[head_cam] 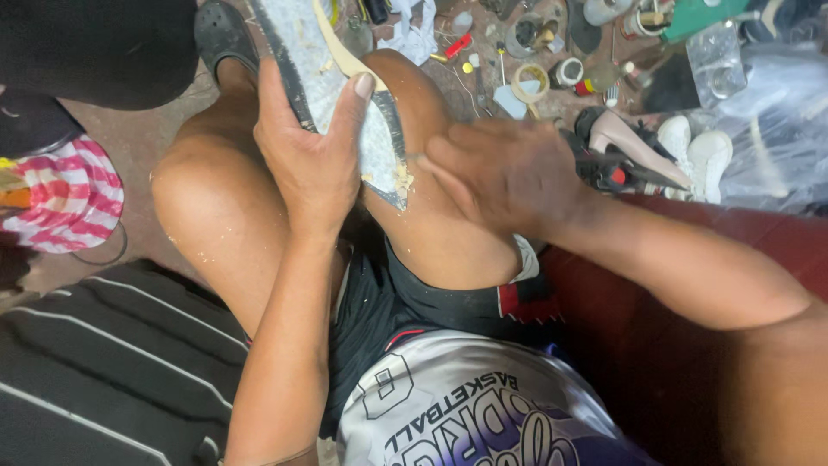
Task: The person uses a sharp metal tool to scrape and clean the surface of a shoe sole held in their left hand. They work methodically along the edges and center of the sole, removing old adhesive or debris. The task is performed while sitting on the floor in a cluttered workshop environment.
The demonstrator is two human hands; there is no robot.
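Head view: left hand (309,160) clamped on shoe sole (332,82), right hand (509,173) loosely curled, empty, above cluttered floor (129,142).

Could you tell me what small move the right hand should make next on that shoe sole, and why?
Probably draw the right hand along the edge of the shoe sole again. The left hand grips the sole steady against the knee, the right hand's fingertips sit at its ragged lower tip, and pale crumbs of old glue cling there.
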